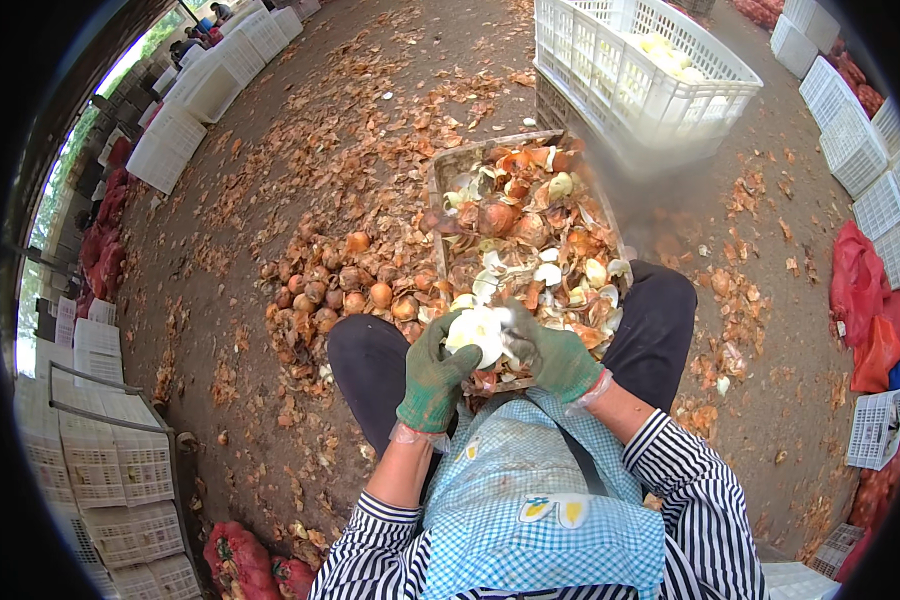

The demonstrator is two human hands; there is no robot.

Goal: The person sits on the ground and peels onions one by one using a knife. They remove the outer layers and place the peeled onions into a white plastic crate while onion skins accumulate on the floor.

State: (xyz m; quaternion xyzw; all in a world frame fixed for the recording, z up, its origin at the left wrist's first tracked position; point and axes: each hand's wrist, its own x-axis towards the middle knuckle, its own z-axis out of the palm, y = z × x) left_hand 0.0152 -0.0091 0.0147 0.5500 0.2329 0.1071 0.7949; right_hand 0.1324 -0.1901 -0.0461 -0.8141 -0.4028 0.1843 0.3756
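My left hand (436, 373), in a green-palmed work glove over a clear plastic one, grips a white peeled onion (474, 334). On the onion's right side my right hand (559, 355), gloved the same way, has its fingers curled close against it. Motion blur hides whether those fingers hold a tool or a bit of peel. Both hands are above the near end of a shallow crate (436, 180) between my knees. Brown onion skins, white peel pieces and some whole onions (498, 218) fill this crate.
Unpeeled onions (380, 295) lie heaped on the ground left of the crate. Beyond it, a white plastic basket (600, 71) of peeled onions (664, 54) stands on a dark crate. Stacked white baskets (120, 450) and red mesh sacks (240, 562) line the sides. Skins litter the floor.
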